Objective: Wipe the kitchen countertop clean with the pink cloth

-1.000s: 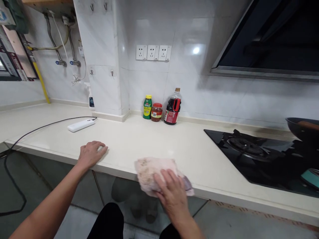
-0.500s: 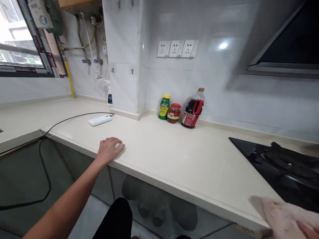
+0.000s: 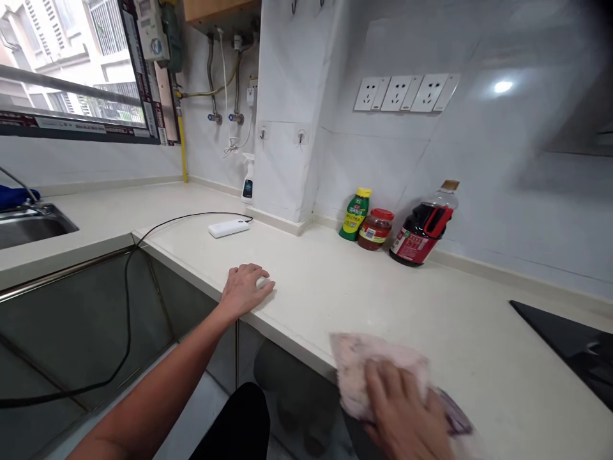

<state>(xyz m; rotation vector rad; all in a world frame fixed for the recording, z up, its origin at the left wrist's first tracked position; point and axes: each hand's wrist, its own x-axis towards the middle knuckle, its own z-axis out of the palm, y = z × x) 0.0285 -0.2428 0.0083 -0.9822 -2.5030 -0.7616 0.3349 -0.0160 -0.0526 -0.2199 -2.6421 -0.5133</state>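
Observation:
My right hand (image 3: 402,402), slightly blurred, presses a pale pink cloth (image 3: 354,364) flat against the countertop (image 3: 306,281) near its front edge. Part of the cloth hangs over that edge, and a darker striped corner shows at the right of the hand. Fingers curved and thumb apart, my left hand (image 3: 246,291) rests on the counter near the edge with nothing in it. Beyond it lies a white power bank (image 3: 228,228) with a black cable (image 3: 128,306) plugged in.
Against the wall stand a green bottle (image 3: 355,215), a red-lidded jar (image 3: 376,230) and a large dark sauce bottle (image 3: 422,230). A spray bottle (image 3: 248,180) is in the corner. The black stove (image 3: 569,342) is at right, a sink (image 3: 36,227) at far left.
My right hand has swept the cloth leftward along the counter, from beside the stove towards the middle. The view has turned left. My left hand stays resting on the counter.

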